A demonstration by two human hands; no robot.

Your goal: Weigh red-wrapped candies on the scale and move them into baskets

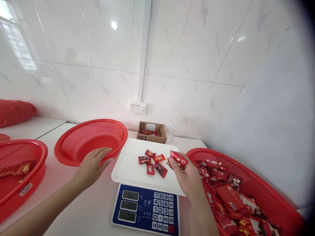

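Observation:
My right hand is closed around red wrapped candies, held over the right side of the white scale tray. Several small red and dark red candies lie in a loose cluster in the middle of that tray. In front of it is the blue keypad panel of the scale, with three small displays. To the left, my left hand is in the air with its fingers stretched out, holding nothing. It is nearest the front rim of a red perforated basket.
At right a big red basket holds many wrapped candies. Another red basket with some packets stands at far left. Behind the scale is a small cardboard box beside clear plastic. A red bag lies back left, along the tiled wall.

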